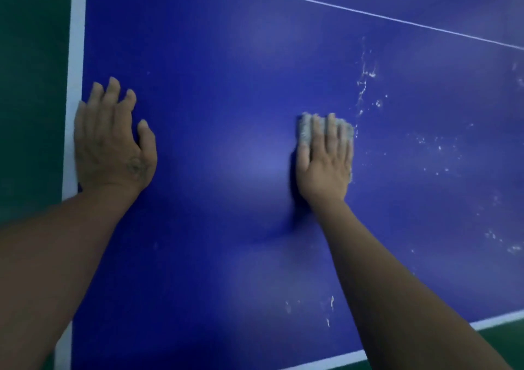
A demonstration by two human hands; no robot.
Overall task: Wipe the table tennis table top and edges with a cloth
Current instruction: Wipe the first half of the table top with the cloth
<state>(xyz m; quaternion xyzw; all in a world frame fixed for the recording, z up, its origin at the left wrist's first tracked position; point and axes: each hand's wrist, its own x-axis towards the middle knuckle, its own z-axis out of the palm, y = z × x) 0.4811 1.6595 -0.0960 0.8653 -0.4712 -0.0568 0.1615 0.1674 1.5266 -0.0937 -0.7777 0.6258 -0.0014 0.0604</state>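
Observation:
The blue table tennis table top (226, 72) fills the view, with a white border along its left and near edges. My right hand (326, 160) lies flat with straight fingers on a small grey cloth (306, 127), pressing it onto the surface near the middle. The cloth shows past my fingertips and along the hand's sides. My left hand (113, 140) rests palm down on the table beside the white left edge stripe (75, 57), fingers spread and holding nothing. White specks and smears (365, 80) mark the blue surface to the right of the cloth.
A thin white centre line (340, 7) runs diagonally across the far part of the table. Green floor (31, 86) lies beyond the left edge and at the bottom right corner. More white flecks (330, 304) sit near the front edge.

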